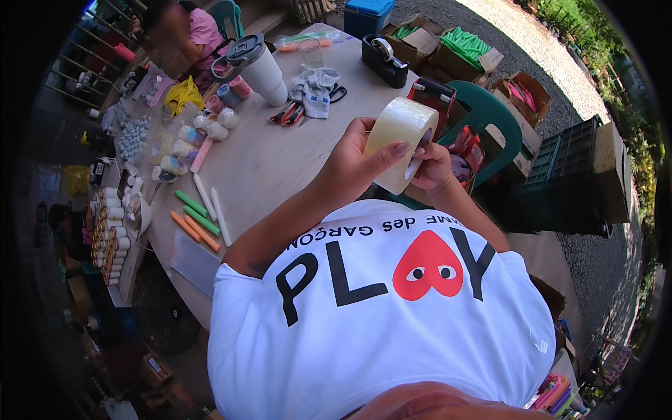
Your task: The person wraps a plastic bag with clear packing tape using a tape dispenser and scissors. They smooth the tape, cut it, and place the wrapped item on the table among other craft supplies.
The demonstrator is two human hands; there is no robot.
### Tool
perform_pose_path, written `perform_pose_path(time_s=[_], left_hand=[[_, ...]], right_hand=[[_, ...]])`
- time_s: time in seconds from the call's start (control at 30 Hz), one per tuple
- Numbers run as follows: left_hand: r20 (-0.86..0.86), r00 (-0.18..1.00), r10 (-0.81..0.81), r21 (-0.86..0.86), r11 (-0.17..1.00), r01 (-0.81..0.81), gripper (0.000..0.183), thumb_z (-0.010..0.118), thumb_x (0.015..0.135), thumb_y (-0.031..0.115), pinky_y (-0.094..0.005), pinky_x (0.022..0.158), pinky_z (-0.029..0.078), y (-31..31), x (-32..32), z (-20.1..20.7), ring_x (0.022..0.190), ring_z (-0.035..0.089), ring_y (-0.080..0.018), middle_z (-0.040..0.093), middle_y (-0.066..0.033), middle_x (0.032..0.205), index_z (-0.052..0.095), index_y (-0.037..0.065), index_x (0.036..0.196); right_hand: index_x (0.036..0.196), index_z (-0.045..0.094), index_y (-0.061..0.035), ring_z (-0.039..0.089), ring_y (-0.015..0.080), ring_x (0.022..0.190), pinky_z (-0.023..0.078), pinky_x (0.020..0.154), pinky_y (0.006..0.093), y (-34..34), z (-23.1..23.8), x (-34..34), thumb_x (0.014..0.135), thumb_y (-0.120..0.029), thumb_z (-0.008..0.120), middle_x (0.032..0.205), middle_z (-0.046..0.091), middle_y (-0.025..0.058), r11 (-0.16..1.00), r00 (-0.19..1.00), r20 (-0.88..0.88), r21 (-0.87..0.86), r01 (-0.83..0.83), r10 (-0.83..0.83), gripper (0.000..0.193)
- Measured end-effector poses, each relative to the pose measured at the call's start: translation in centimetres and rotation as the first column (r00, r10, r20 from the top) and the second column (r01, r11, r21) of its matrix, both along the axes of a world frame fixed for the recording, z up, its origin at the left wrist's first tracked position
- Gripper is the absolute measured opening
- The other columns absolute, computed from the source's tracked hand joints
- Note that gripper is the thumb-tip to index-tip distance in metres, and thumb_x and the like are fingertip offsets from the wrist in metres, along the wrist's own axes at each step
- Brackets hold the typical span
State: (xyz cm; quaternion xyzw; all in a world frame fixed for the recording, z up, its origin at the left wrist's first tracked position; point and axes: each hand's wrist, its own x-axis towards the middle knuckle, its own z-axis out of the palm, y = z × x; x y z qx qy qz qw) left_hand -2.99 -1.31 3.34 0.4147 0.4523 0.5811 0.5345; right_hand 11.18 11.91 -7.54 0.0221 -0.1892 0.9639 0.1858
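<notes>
You're working over the round table (280, 154), holding a clear packing tape roll (400, 140) up at chest height. Left hand (350, 164) is gripping its rim to steady it; right hand (432, 166) is pinching its far edge, probably hunting the tape end. White tumbler (260, 68), tape dispenser (383, 59), coloured sticks (199, 217) are lying well apart.

clear tape roll (400, 140) — green, orange sticks (196, 217)
</notes>
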Motion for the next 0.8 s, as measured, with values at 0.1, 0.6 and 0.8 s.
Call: perform_pose_path(time_s=[0.1, 0.6, 0.8], left_hand=[[0.123, 0.984, -0.126, -0.022, 0.991, 0.129, 0.053, 0.067, 0.088, 0.032, -0.0255, 0.086, 0.047, -0.1, -0.6, -0.6, 0.102, 0.059, -0.0121, 0.061, -0.0089, 0.106, 0.044, -0.003, 0.121], [-0.262, 0.866, 0.426, -0.163, 0.865, -0.475, 0.061, 0.063, 0.088, 0.039, -0.0351, 0.098, 0.041, -9.2, -7.1, -12.7, 0.115, 0.053, -0.0195, 0.055, -0.0095, 0.121, 0.043, 0.002, 0.132], [0.039, 0.785, 0.619, -0.447, 0.713, -0.54, 0.046, 0.07, 0.084, 0.03, -0.0327, 0.078, 0.052, -13.9, -7.5, -14.6, 0.095, 0.061, -0.0154, 0.059, -0.0091, 0.112, 0.056, 0.004, 0.119]], right_hand=[[0.098, 0.058, 0.0002, 0.062, 0.0185, 0.071, 0.052, 0.073, 0.0347, 0.1, 0.4, -0.6, 0.071, -0.006, 0.054, 0.08, 0.058, 0.0062, 0.998, 0.994, 0.107, 0.055, -0.039, 0.033, 0.028], [0.128, 0.048, -0.0026, 0.061, 0.0246, 0.107, 0.049, 0.093, 0.0405, -2.9, -5.2, -11.3, 0.083, -0.026, 0.07, 0.118, 0.06, 0.0117, 0.72, 0.695, 0.299, 0.034, -0.693, 0.654, 0.055], [0.122, 0.051, -0.0001, 0.06, 0.0185, 0.101, 0.048, 0.091, 0.0333, -7.8, -5.1, -17.1, 0.084, -0.023, 0.07, 0.111, 0.062, 0.0089, 0.44, 0.517, 0.428, 0.272, -0.856, 0.741, 0.049]])
